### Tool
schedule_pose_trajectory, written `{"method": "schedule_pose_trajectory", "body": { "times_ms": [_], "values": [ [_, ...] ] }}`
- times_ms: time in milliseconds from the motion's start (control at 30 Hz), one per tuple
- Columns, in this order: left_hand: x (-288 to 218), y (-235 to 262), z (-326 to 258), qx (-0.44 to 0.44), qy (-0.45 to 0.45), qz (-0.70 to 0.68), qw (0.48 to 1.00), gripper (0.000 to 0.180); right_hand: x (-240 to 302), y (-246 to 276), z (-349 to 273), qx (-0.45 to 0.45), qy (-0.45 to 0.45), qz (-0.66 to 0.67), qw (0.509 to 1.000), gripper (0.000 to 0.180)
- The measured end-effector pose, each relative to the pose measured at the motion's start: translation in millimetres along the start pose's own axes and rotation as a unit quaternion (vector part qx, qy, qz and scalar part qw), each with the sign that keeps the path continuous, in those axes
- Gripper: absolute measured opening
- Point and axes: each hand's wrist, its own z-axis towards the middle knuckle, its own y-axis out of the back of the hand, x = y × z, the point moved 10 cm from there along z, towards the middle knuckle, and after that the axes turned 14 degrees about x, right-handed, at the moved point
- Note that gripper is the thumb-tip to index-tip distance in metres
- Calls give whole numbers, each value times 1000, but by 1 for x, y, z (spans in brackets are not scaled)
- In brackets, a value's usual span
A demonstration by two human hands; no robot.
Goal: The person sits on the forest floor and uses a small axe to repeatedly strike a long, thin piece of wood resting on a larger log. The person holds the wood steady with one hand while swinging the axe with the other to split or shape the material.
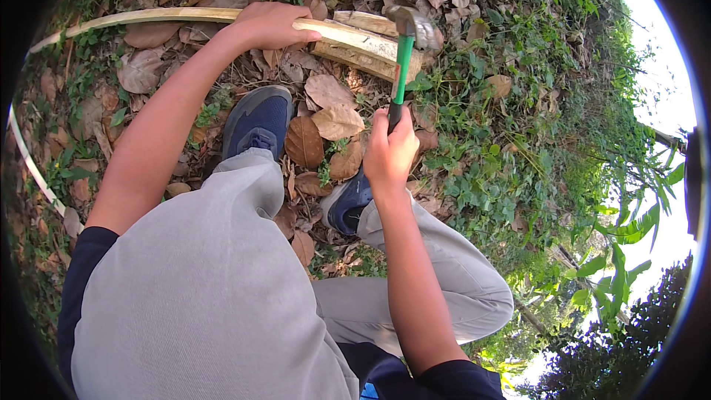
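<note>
My left hand [272, 25] is closed around a long, thin, pale wooden strip [159, 14], which curves away to the left. The strip's right end lies along a short, rough piece of wood [366, 61] on the ground. In my right hand [390, 150] is a hammer [403, 67] with a green and black handle, gripped near its lower end. The metal hammer head is over or beside the right end of the wood; whether it touches cannot be made out. Fingers of my left hand are partly hidden behind the strip.
Dry brown leaves [337, 121] and green plants [496, 155] cover the ground. My blue shoes [259, 118] are just below the wood. Another pale strip [33, 167] curves along the far left. Leafy plants [622, 267] stand at the right.
</note>
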Motion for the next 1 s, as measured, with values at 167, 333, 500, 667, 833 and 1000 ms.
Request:
{"method": "schedule_pose_trajectory", "body": {
  "times_ms": [167,333,500,667,833,1000],
  "values": [
    [-3,1,-2,4,-4,9,1000,63,-90,-63,-28,117,-137,-39,983,32],
    [-2,0,1,2,1,10,1000,62,-86,-59,-57,90,-141,4,986,30],
    [0,-1,1,5,-1,7,1000,61,-8,-2,-44,-43,29,80,995,20],
    [-3,-1,0,25,0,-5,1000,60,18,30,-22,-101,117,179,972,21],
    [-5,2,-1,6,-2,8,1000,61,-28,-21,-4,55,-33,-16,998,26],
    [-3,0,0,11,-2,7,1000,62,-81,-74,-37,150,-147,15,978,33]
  ]
}}
